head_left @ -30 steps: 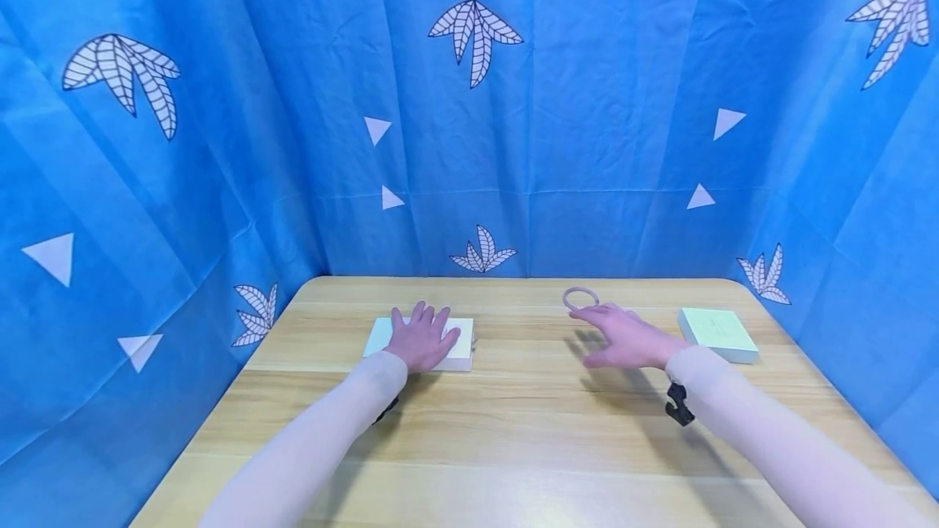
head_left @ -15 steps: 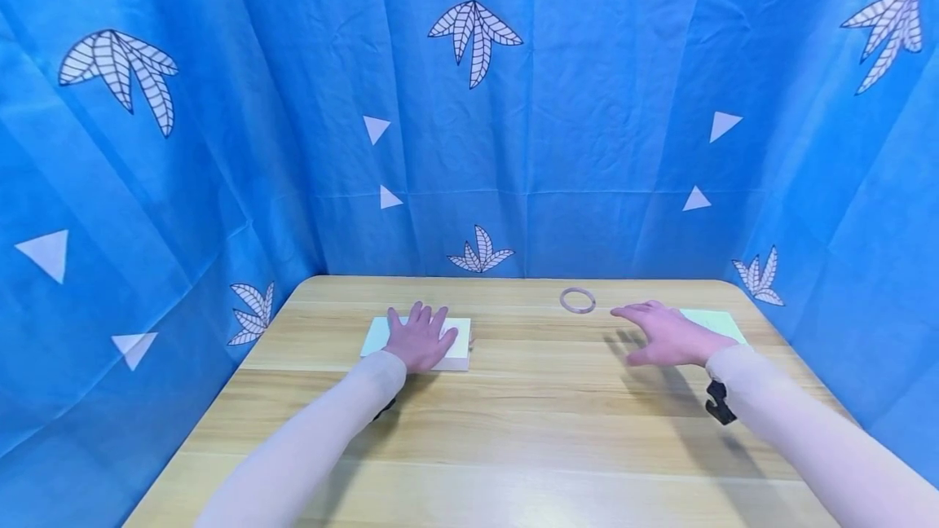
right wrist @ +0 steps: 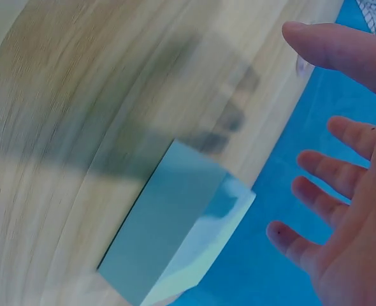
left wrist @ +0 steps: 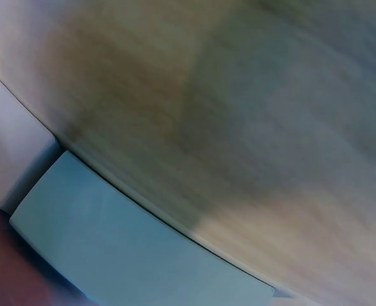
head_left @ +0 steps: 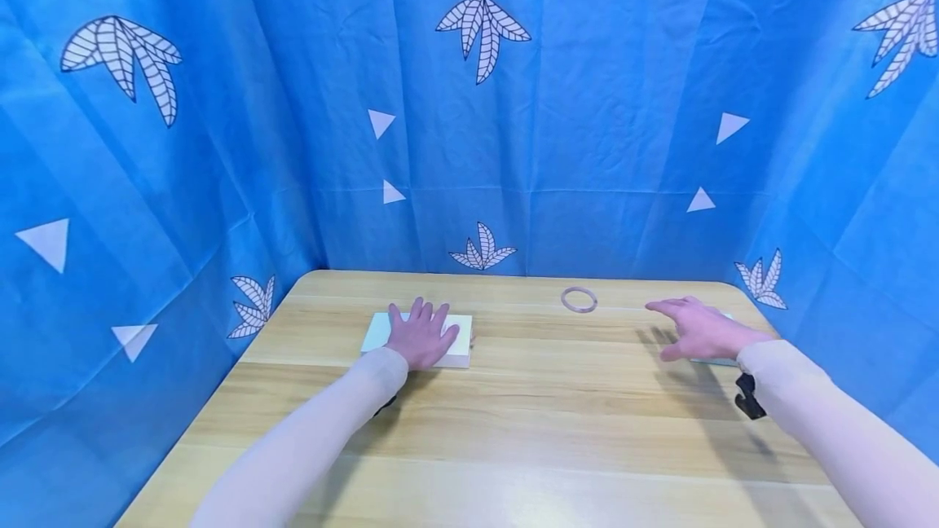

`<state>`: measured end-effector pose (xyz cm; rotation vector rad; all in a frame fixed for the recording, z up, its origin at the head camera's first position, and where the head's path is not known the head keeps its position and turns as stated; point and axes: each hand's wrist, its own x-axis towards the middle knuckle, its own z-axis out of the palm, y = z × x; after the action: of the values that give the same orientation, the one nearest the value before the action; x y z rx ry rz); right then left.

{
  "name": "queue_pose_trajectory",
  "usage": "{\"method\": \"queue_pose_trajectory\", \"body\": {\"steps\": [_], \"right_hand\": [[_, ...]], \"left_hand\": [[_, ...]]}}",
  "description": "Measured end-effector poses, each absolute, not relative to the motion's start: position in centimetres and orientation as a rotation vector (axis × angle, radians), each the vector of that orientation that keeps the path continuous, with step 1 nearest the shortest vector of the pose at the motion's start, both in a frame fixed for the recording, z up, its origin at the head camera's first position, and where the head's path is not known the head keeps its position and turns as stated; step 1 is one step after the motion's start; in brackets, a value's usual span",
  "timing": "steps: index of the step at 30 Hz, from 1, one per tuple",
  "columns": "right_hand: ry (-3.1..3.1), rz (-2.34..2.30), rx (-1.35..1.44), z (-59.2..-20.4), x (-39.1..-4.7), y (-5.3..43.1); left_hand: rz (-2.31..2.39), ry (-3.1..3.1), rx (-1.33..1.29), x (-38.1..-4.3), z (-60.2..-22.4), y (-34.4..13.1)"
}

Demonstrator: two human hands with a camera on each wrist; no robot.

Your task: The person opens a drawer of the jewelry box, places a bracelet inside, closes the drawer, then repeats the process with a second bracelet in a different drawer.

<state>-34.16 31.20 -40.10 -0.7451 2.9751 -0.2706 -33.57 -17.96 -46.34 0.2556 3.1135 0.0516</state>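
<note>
My left hand [head_left: 420,342] rests on a flat box [head_left: 460,341] at the left of the table, fingers spread over its pale top. In the left wrist view the box shows a blue-green side [left wrist: 130,236] beside a whitish part. My right hand [head_left: 700,331] hovers at the right, thumb and fingers apart, holding nothing. It hides most of a second box [head_left: 715,362] in the head view. The right wrist view shows that box [right wrist: 162,223] plainly, with a blue-green side and a pale top, apart from the fingers. A pale mauve bangle [head_left: 579,310] lies between the hands.
The wooden table [head_left: 513,430] has rounded far corners. Blue curtains [head_left: 587,104] with leaf prints hang close behind it and along both sides. A black wrist strap [head_left: 749,398] sits under the right sleeve.
My right hand has moved rightward, away from the bangle and over to the right-hand box, now covering most of it. The left hand stays on its box.
</note>
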Motion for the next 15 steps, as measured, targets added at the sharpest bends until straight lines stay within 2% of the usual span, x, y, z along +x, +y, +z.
{"method": "queue_pose_trajectory", "body": {"steps": [15], "right_hand": [[2.931,-0.297,-0.642,-40.6,-35.8,35.3]], "left_hand": [[0.020,3.115,0.252,-33.2,-45.9,-17.8]]}}
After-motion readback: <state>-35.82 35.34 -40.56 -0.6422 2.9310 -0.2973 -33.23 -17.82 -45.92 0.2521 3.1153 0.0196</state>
